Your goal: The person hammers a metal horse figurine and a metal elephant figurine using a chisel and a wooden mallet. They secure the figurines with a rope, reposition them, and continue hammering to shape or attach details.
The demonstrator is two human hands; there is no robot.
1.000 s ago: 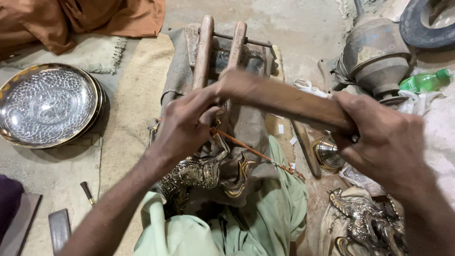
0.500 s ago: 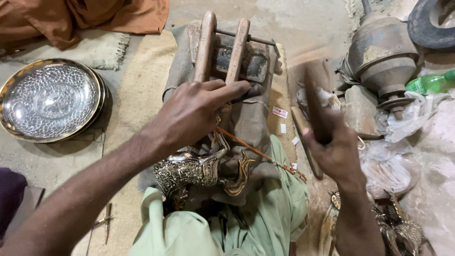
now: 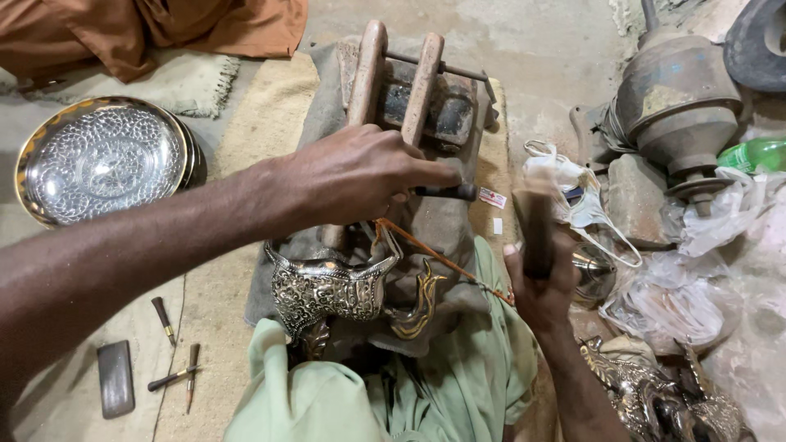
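Observation:
My left hand (image 3: 360, 176) reaches across a wooden clamp (image 3: 395, 78) with two upright jaws and pinches a short dark metal rod (image 3: 449, 192) at its right side. My right hand (image 3: 540, 286) is closed around a thick wooden stick (image 3: 536, 221), held upright to the right of the clamp. Below the left hand, an embossed silver and gold metal piece (image 3: 327, 290) rests on a grey cloth over my lap. A thin orange cord (image 3: 434, 254) runs from it toward the right hand.
An engraved round metal tray (image 3: 102, 160) lies at the left. Small chisels (image 3: 172, 376) and a dark flat block (image 3: 115, 378) lie at lower left. A large metal vessel (image 3: 675, 106), green bottle (image 3: 753, 153), plastic bags (image 3: 688, 303) and ornate metal pieces (image 3: 655, 393) crowd the right.
The right hand swung the wooden stick from lying across the clamp down to upright on the right. The left hand moved from the metal piece to the dark rod.

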